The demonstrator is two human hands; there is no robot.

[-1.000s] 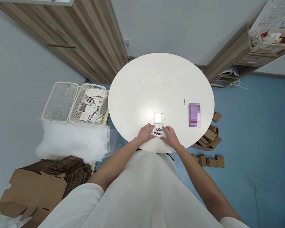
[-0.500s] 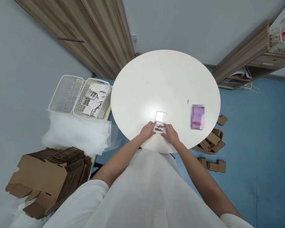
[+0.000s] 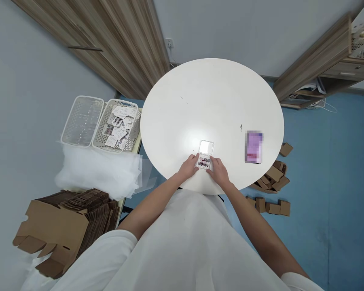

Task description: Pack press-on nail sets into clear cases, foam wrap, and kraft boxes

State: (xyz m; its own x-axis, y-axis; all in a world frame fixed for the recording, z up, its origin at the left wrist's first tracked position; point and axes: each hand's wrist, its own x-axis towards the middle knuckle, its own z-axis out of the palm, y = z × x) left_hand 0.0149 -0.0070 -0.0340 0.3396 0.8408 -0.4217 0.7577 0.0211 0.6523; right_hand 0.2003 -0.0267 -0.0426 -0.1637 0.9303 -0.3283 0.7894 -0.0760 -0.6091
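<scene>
And here's the small clear plastic case (image 3: 204, 156), lid (image 3: 206, 148) up at twelve, near six o'clock on the rounded white table (image 3: 214, 101)! Left hand (image 3: 188, 167) grips its nine-o'clock side, right hand (image 3: 219, 171) its three; small glossy pieces (image 3: 204, 161) fill two rows inside. Blurred purple rectangle (image 3: 255, 147) toward four.

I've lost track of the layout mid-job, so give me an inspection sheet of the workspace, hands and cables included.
Surface: round white table, a few small dark marks.
Job's things: open-lidded clear case with two rows of small dark and reddish pieces.
Clutter: purple item at the table's right, pixelated.
Hands: left hand and right hand at the case's left and right edges.
Cables: white cord by the right-hand cabinet.
Surroundings: basket of packets and flattened cardboard, left; brown boxes on the floor, right.
</scene>
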